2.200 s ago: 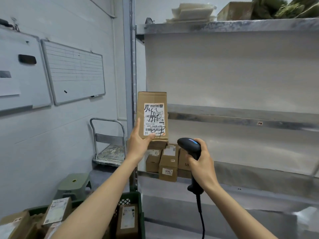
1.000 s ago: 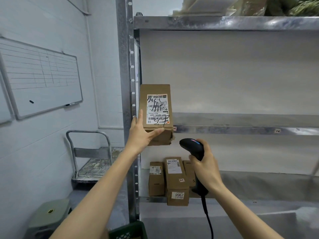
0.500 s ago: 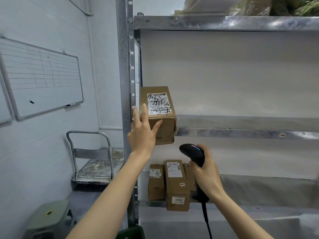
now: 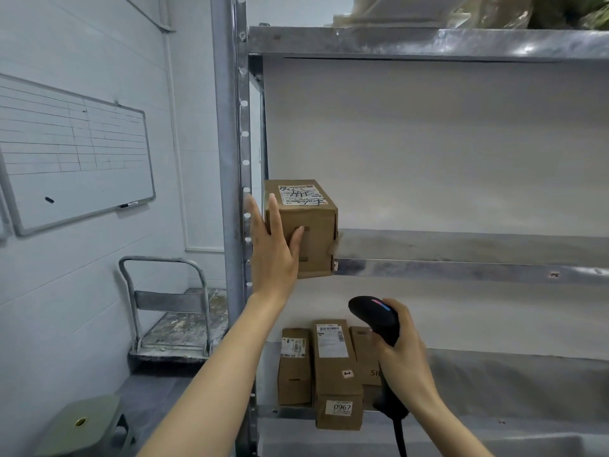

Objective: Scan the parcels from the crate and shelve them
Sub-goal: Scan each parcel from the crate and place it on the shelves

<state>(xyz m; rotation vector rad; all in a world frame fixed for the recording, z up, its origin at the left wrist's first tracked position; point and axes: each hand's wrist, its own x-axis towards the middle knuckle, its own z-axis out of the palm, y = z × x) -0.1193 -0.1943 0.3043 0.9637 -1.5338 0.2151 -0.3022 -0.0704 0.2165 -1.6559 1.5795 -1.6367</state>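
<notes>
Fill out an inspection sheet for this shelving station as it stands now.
Surface: middle shelf, grey metal, carries one parcel at its left end.
Job's things: parcel lies label up, its near end at the shelf's front edge; three boxes stand on the lower shelf; scanner in hand.
Clutter: pale stacked items on the top shelf, too blurred to name.
Grippers: left hand lies against the parcel, fingers straight; right hand grips the scanner.
Cables: black cable hangs from the scanner's handle.
Surroundings: whiteboard, trolley and green stool to the left.
</notes>
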